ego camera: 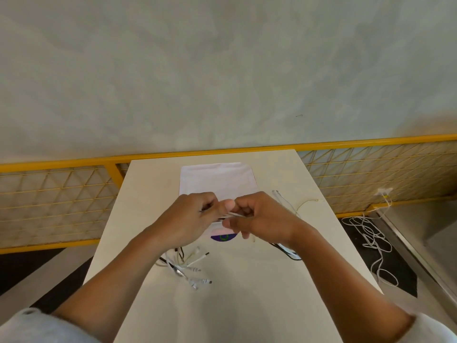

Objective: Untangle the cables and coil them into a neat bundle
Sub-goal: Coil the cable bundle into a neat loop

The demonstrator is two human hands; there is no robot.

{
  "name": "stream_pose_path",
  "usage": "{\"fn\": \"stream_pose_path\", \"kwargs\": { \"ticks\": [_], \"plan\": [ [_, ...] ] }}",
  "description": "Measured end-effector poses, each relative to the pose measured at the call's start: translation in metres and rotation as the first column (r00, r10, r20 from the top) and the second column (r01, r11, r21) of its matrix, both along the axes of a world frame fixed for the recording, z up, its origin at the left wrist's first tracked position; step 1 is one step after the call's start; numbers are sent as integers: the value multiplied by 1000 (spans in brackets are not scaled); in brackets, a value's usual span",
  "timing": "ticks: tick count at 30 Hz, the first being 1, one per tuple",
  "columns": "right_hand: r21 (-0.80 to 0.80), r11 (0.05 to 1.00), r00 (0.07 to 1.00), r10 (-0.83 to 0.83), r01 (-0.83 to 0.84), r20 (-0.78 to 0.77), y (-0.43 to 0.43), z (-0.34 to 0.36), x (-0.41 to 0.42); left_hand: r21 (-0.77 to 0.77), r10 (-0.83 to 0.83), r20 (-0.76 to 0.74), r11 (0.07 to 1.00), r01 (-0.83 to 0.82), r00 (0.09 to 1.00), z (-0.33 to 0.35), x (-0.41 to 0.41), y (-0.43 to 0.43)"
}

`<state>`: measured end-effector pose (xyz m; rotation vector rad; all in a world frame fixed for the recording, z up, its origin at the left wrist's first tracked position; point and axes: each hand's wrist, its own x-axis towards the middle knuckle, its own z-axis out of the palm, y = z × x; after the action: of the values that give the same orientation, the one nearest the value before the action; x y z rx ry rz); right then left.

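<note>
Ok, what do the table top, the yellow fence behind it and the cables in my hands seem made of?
Table top: probably laminate or painted board, smooth matte cream. Yellow fence: likely painted metal, thin wire mesh in a tube frame. Cables: seemingly plastic-sheathed, thin, white, bending freely.

materials and finishes around the cable work

the surface (247, 305) is a smooth, matt cream board, laminate by its look. the cables (188, 266) have thin white and black plastic sheaths with a slight gloss. their plug ends (197, 269) look like hard white plastic. the pale sheet (217, 179) is matt; paper or cloth cannot be told. the railing (74, 160) and its mesh (49, 194) are yellow-painted metal. the wall (222, 70) is mottled grey plaster, matt. the sleeve (29, 328) is soft grey cloth.
</note>
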<state>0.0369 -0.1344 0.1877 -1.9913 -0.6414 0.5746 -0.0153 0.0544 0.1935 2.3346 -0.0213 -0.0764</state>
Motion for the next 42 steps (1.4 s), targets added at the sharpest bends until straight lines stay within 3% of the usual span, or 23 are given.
{"fn": "stream_pose_path", "kwargs": {
  "ticks": [6,11,19,22,28,33,37,42],
  "plan": [
    [72,994,996,-82,79,46,0,5,-1,-139,4,2,990,-3,1000,-14,-6,12],
    [235,959,987,-161,158,-5,-7,9,3,-155,147,36,978,-140,988,-39,-7,26],
    [566,729,922,-281,385,-264,-20,10,18,-359,308,15,889,-283,951,-37,-9,26],
    [534,747,918,-301,395,-257,-27,8,21,-374,331,12,876,-303,943,-27,-3,30],
    [183,965,982,-186,188,-27,-20,20,15,-76,234,96,971,-228,967,-5,12,34],
    [-65,994,980,-71,84,184,8,28,14,75,126,138,988,-137,982,17,18,17],
    [18,989,949,-149,150,278,16,32,16,0,70,96,998,-71,993,29,20,17],
    [293,916,945,-313,275,92,6,40,18,-255,87,-58,962,-99,994,32,12,29]
  ]
}}
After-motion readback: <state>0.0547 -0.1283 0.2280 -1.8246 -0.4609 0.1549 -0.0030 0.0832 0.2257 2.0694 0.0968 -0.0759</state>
